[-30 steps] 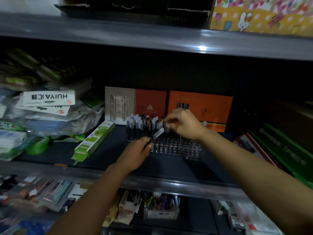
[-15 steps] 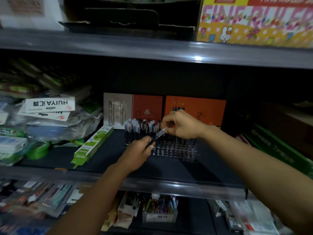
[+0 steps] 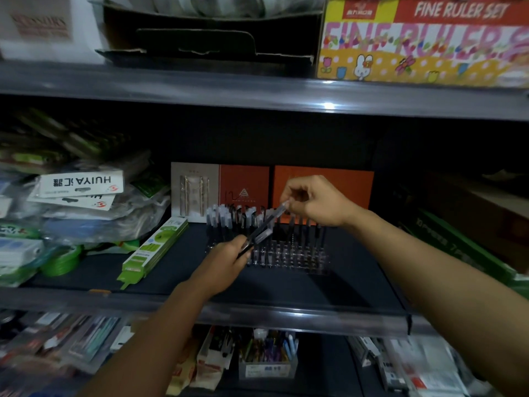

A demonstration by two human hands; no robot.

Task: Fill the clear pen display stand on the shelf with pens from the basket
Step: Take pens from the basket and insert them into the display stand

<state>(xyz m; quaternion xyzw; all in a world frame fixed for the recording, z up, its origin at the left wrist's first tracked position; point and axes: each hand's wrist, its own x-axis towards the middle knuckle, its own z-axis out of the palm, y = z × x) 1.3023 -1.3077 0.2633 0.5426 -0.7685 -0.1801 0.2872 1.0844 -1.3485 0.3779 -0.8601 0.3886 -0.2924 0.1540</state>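
At centre frame, pinching the capped tip of a pen between thumb and fingertips of the right hand. Gripping the lower ends of a small bunch of pens, left hand curled round them just below. Slanting from lower left to upper right, long axis diagonal, cap end highest, right above the clear pen display stand on the dark shelf. Back rows filled with upright pens, front rows mostly bare. Probably best to draw the one pen free, turn it upright, then lower it straight into an empty slot without knocking its neighbours. No basket in view.
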